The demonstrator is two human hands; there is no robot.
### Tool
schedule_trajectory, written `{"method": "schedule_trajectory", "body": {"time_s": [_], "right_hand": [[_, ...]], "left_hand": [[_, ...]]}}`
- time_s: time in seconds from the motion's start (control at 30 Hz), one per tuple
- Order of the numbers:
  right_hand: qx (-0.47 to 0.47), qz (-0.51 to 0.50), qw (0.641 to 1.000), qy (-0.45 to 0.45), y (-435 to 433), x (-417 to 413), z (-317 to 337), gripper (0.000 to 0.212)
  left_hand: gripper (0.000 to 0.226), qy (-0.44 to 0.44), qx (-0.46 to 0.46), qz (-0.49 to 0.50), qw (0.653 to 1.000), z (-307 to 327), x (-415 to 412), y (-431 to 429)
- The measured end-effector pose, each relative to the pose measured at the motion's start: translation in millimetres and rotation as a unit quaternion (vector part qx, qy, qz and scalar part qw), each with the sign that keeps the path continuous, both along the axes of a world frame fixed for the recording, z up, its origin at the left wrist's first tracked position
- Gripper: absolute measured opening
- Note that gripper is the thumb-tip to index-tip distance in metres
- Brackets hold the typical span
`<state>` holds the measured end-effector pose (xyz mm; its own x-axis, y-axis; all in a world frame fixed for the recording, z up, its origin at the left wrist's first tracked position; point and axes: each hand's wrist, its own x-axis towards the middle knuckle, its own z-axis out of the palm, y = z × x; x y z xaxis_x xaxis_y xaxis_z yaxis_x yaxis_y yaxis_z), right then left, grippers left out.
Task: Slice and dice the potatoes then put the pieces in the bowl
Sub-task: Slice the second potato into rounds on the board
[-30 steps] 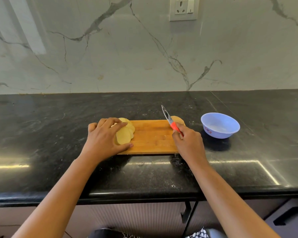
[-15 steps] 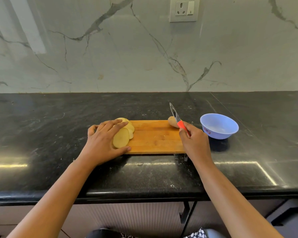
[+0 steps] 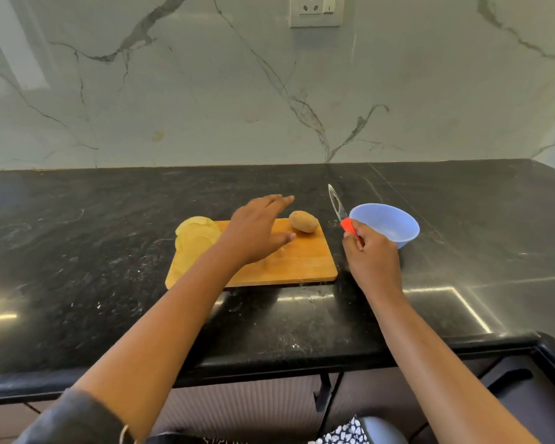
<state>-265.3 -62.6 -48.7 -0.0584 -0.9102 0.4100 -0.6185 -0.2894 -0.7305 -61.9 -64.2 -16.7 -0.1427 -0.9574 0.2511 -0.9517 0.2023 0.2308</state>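
Observation:
A wooden cutting board (image 3: 302,264) lies on the black counter. Pale potato slices (image 3: 196,233) are piled at its left end. A whole unpeeled potato (image 3: 303,221) sits at the board's far right corner. My left hand (image 3: 257,230) hovers over the board's middle, fingers stretched out toward the whole potato and holding nothing. To the right of the board, my right hand (image 3: 370,259) grips the red handle of a knife (image 3: 339,209), whose blade points up and away. A light blue bowl (image 3: 386,224) stands just behind that hand; no pieces show inside.
The black stone counter (image 3: 93,267) runs left and right of the board, with a marble wall behind. A wall socket (image 3: 316,9) is mounted above. The counter's front edge is close to my body, and a cabinet handle (image 3: 507,379) shows at lower right.
My left hand has left the slices and moved right across the board toward the whole potato. My right hand has carried the knife off the board to the right, beside the bowl.

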Motion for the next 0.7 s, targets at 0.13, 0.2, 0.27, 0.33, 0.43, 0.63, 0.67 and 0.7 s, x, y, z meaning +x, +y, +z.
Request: {"method": "schedule_trajectory", "body": {"time_s": [0.13,0.2,0.27,0.33,0.43,0.63,0.67,0.7], "right_hand": [[0.001,0.006,1.0,-0.01,-2,1,0,0.026],[-0.005,0.008,1.0,-0.015,-1,0,1,0.028],[-0.011,0.007,1.0,-0.014,-1,1,2,0.029],[-0.011,0.015,1.0,-0.001,1,3,4,0.029],[0.016,0.032,0.998,0.054,4,6,5,0.034],[0.051,0.064,0.989,0.124,21,17,8,0.043],[0.041,0.067,0.989,0.129,24,20,8,0.043],[0.032,0.068,0.989,0.131,27,22,8,0.043]], "left_hand": [[0.069,0.085,0.152,-0.032,0.984,-1,-23,-40],[0.061,0.088,0.173,-0.037,0.98,-3,-27,-49],[0.053,0.081,0.144,-0.024,0.986,-5,-27,-50],[0.05,0.074,0.091,0.002,0.993,-6,-22,-43],[0.051,0.09,0.017,0.034,0.995,-2,-10,-24],[0.053,0.081,0.016,0.077,0.994,-6,6,8],[0.054,0.081,0.025,0.083,0.993,-7,6,10],[0.055,0.079,0.033,0.088,0.992,-9,7,10]]}}
